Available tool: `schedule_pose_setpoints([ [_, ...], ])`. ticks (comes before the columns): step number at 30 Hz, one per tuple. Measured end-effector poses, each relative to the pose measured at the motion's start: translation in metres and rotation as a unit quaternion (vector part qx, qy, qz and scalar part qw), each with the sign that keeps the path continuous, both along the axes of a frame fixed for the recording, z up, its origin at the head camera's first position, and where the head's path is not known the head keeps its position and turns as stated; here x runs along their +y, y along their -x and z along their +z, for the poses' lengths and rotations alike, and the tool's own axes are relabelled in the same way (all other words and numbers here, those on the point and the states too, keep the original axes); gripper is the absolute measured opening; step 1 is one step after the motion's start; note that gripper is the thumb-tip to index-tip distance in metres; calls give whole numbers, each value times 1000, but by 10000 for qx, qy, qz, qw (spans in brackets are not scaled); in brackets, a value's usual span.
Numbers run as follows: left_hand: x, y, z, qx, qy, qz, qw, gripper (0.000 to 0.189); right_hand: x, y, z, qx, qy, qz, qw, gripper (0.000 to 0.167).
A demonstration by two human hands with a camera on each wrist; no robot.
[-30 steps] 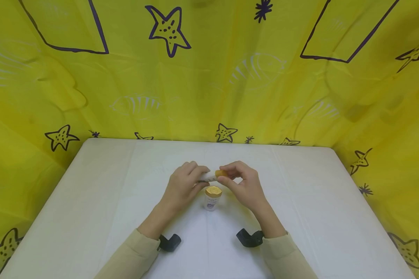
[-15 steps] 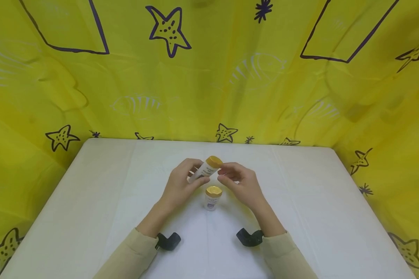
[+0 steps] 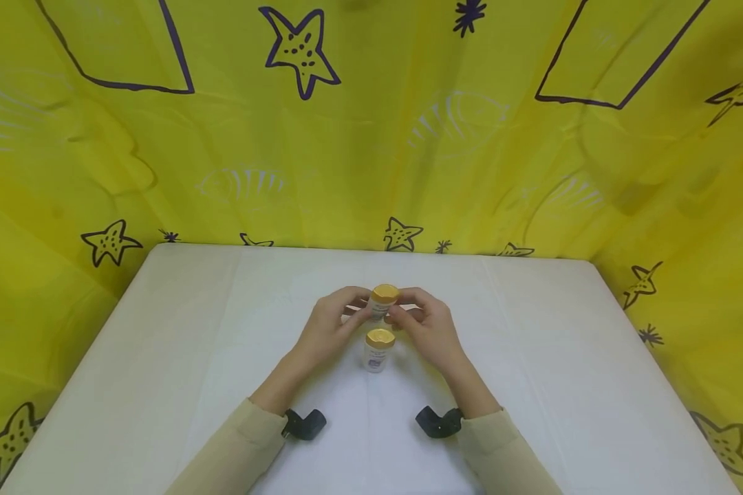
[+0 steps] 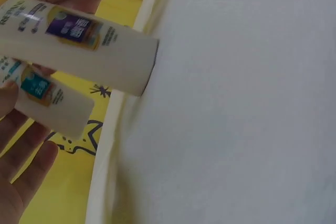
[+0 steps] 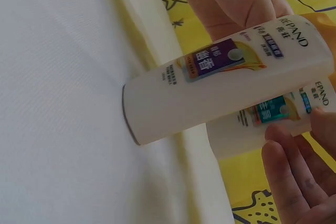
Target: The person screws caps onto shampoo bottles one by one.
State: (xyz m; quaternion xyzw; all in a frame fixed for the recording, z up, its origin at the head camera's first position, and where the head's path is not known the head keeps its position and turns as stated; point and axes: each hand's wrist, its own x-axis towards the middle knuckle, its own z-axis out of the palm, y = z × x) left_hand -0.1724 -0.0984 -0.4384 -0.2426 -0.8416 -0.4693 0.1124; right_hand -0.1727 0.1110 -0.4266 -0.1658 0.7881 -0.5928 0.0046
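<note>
Both hands hold a white toiletry bottle (image 3: 380, 311) with a gold flip cap and a teal label, upright above the table. My left hand (image 3: 331, 322) grips its left side, thumb in front and fingers behind. On the other side, my right hand (image 3: 430, 323) pinches it near the cap, with the thumb low at the front. Just nearer to me stands a second white toiletry bottle (image 3: 375, 357), gold-capped with a purple label; neither hand touches it. In the right wrist view this purple-label bottle (image 5: 226, 80) partly covers the teal-label bottle (image 5: 236, 140).
A white cloth covers the table (image 3: 223, 385), whose far edge meets a yellow curtain (image 3: 359, 137) printed with starfish and fish. Black wrist cameras (image 3: 305, 424) sit on both wrists below the beige sleeves.
The teal-label bottle has turned from lying sideways between the hands, through a tilt in the left hand, to upright. The right hand let go of the cap, then took hold again. The purple-label bottle stays put.
</note>
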Motion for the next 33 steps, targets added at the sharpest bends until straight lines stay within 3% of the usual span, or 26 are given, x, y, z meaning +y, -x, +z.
schedule_pose_setpoints([
  [7,7,3,-2,-593,-98,116,9981,24,3,1,-5,301,-420,-247,9984,27],
  [13,8,3,-5,-943,-51,146,9954,27,5,1,-8,332,-630,-185,9973,28],
  [28,5,9,-9,-1680,-335,-270,9848,43,9,5,-11,-272,-674,-146,9972,40],
  [33,-7,6,-6,-1798,-286,-199,9831,51,14,5,-9,-510,-920,-39,9944,47],
])
